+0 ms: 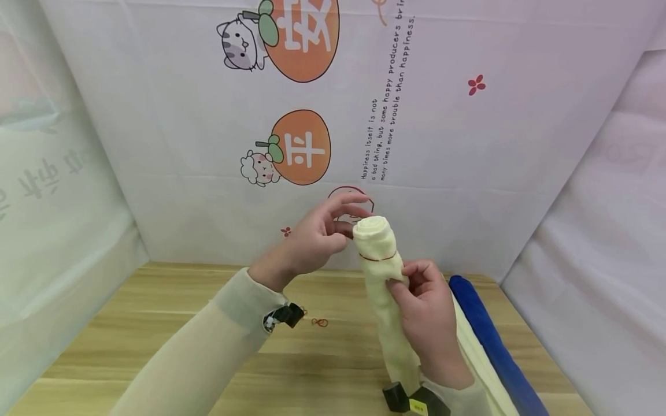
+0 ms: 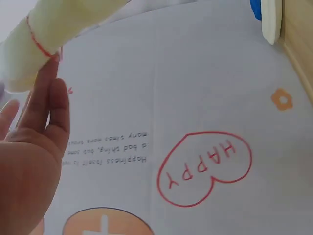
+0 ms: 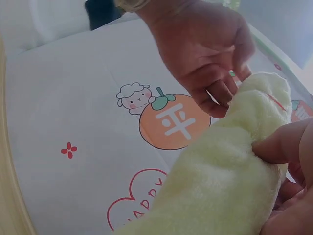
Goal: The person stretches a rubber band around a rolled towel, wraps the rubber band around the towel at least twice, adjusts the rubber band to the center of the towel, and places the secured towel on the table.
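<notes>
A pale yellow towel (image 1: 386, 318), rolled into a long tube, stands tilted upright above the table in the head view. Around it, a little below its top end, runs a thin red rubber band (image 1: 378, 258). My right hand (image 1: 430, 315) grips the roll's side below the band, thumb in front, pressing a dent into the cloth. At the top end is my left hand (image 1: 318, 236), its fingers loosely bent and spread. The left wrist view has this hand's fingertips (image 2: 49, 66) right at the band, without curling round the roll.
A blue roll (image 1: 494, 341) and a cream roll (image 1: 473, 341) lie side by side along the right of the wooden table (image 1: 322, 370). Loose red rubber bands (image 1: 319, 322) lie near the middle. White printed cloth (image 1: 432, 138) rises at the back and sides.
</notes>
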